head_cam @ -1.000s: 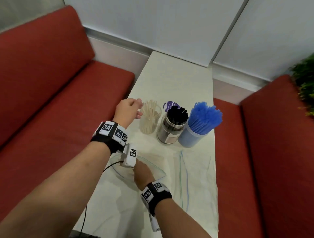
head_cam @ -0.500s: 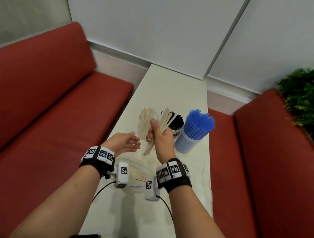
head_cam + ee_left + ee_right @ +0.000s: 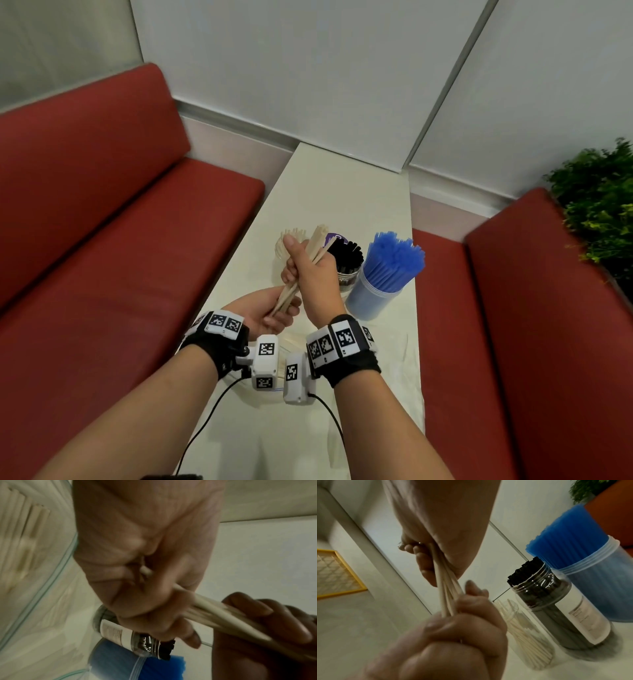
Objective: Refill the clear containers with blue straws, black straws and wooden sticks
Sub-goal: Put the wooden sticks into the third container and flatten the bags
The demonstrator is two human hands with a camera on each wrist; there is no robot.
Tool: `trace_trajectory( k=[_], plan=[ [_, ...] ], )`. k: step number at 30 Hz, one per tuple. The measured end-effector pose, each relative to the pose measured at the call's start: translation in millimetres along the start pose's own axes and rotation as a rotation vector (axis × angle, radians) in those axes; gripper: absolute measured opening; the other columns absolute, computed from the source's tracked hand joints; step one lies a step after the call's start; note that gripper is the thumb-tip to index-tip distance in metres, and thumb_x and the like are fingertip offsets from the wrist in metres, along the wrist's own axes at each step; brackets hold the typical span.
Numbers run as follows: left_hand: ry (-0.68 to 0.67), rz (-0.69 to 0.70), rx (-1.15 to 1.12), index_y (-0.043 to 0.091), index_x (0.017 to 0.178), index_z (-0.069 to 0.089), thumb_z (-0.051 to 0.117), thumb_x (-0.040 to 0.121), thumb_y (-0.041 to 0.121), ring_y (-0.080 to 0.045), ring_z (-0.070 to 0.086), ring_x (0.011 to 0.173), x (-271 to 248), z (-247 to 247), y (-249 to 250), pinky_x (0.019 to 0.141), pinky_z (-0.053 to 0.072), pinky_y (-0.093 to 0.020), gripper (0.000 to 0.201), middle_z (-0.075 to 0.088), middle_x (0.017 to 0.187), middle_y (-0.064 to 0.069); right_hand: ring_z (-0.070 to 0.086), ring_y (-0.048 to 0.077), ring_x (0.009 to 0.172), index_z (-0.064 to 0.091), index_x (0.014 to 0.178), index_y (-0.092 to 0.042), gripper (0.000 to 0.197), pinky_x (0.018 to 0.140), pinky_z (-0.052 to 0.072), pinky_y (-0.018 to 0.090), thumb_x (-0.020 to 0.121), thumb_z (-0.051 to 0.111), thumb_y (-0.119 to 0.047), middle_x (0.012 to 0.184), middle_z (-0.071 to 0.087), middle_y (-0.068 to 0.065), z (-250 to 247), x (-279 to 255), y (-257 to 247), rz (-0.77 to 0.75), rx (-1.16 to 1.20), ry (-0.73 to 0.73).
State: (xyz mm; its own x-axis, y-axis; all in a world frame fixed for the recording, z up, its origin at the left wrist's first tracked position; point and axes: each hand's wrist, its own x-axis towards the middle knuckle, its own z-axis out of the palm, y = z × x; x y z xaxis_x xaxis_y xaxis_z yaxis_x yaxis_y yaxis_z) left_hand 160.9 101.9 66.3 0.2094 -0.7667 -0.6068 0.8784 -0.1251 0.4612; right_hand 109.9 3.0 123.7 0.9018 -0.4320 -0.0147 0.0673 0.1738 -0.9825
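Observation:
My right hand [image 3: 301, 263] grips a bundle of wooden sticks [image 3: 318, 240] upright above the table. My left hand [image 3: 281, 308] curls round the sticks' lower ends [image 3: 445, 599], just below the right hand. Behind them stand three clear containers in a row. The stick container [image 3: 280, 250] is on the left, mostly hidden by my right hand. The jar of black straws [image 3: 347, 263] is in the middle and the tub of blue straws [image 3: 383, 284] on the right. In the right wrist view the stick container [image 3: 530, 635] looks about half full.
A clear zip bag [image 3: 34, 561] with more wooden sticks lies on the white table [image 3: 342, 192] under my wrists. Red benches [image 3: 102, 240] run along both sides of the narrow table. A green plant [image 3: 599, 205] is at the far right. Sensor cables trail toward me.
My right hand came out of the bag with a bundle of sticks and raised it. My left hand left the stick container, then closed on the bundle's lower ends.

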Motion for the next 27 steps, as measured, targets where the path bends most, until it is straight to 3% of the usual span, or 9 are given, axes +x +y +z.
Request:
trace_trajectory(
  k=[3,6,9,12,15,17,21,25,27],
  plan=[
    [-0.082,-0.007,0.072,0.013,0.062,0.051,0.047,0.087,0.017,-0.005,0.024,0.033,0,-3,-4,0.028,0.016,-0.013,0.026,0.033,0.046,0.002,0.041,0.018,0.044,0.048,0.062,-0.02,0.044,0.048,0.039,0.03,0.087,0.077,-0.042,0.052,0.043,0.003,-2,1,8,0.064,-0.019,-0.024],
    [0.026,0.065,0.238,0.013,0.062,0.05,0.035,0.095,0.015,-0.008,0.031,0.036,6,1,-5,0.035,0.025,-0.017,0.037,0.037,0.046,0.0,0.045,0.022,0.044,0.046,0.06,-0.019,0.047,0.051,0.042,0.032,0.09,0.074,-0.041,0.051,0.044,0.007,-8,1,14,0.125,-0.082,-0.075],
    [0.306,0.273,0.463,0.009,0.084,0.062,0.034,0.1,0.054,-0.016,0.06,0.055,6,8,11,0.062,0.055,-0.03,0.055,0.06,0.06,-0.002,0.042,0.02,0.044,0.053,0.073,-0.009,0.042,0.049,0.04,0.032,0.093,0.072,-0.041,0.051,0.044,0.004,-15,1,22,0.169,-0.153,-0.038],
    [0.156,0.454,0.54,0.014,0.11,0.07,0.032,0.081,0.085,-0.015,0.068,0.077,-5,9,39,0.075,0.057,-0.035,0.086,0.073,0.091,-0.006,0.039,0.013,0.042,0.059,0.097,-0.006,0.019,0.044,0.036,0.026,0.096,0.067,-0.023,0.051,0.044,-0.001,-19,4,35,0.226,-0.186,-0.038],
    [0.208,0.493,1.103,0.025,0.099,0.071,0.053,0.067,0.088,-0.014,0.069,0.083,-11,22,53,0.081,0.057,-0.036,0.073,0.074,0.093,0.001,0.039,0.009,0.038,0.054,0.106,-0.013,0.012,0.039,0.031,0.02,0.097,0.051,-0.004,0.056,0.045,0.002,-14,10,46,0.317,-0.38,-0.023],
    [0.395,0.576,1.372,0.022,0.083,0.068,0.064,0.074,0.073,-0.016,0.067,0.081,-3,27,53,0.073,0.054,-0.032,0.051,0.071,0.082,0.001,0.036,0.006,0.035,0.051,0.094,-0.018,0.021,0.038,0.027,0.018,0.096,0.044,0.002,0.055,0.044,0.001,-12,12,54,0.298,-0.453,-0.005],
    [0.761,0.697,1.349,0.019,0.056,0.054,0.059,0.085,0.043,-0.023,0.059,0.063,7,30,42,0.052,0.035,-0.026,0.038,0.058,0.06,-0.002,0.042,0.007,0.036,0.054,0.111,-0.001,0.026,0.041,0.035,0.022,0.086,0.047,0.004,0.055,0.048,0.004,-17,12,62,0.273,-0.433,-0.029],
    [0.66,0.65,1.298,0.015,0.053,0.058,0.06,0.083,0.038,-0.011,0.051,0.043,9,23,41,0.039,0.035,-0.022,0.039,0.053,0.045,0.002,0.044,0.012,0.041,0.051,0.125,-0.004,0.043,0.043,0.038,0.023,0.083,0.061,-0.011,0.056,0.049,0.005,-24,10,70,0.328,-0.424,-0.079],
    [0.54,0.619,1.243,0.022,0.056,0.068,0.059,0.084,0.038,-0.005,0.049,0.037,5,22,47,0.036,0.034,-0.015,0.034,0.055,0.043,0.005,0.042,0.016,0.045,0.058,0.11,-0.011,0.028,0.047,0.036,0.027,0.088,0.071,-0.022,0.058,0.048,0.007,-31,8,77,0.322,-0.456,-0.116]
  ],
)
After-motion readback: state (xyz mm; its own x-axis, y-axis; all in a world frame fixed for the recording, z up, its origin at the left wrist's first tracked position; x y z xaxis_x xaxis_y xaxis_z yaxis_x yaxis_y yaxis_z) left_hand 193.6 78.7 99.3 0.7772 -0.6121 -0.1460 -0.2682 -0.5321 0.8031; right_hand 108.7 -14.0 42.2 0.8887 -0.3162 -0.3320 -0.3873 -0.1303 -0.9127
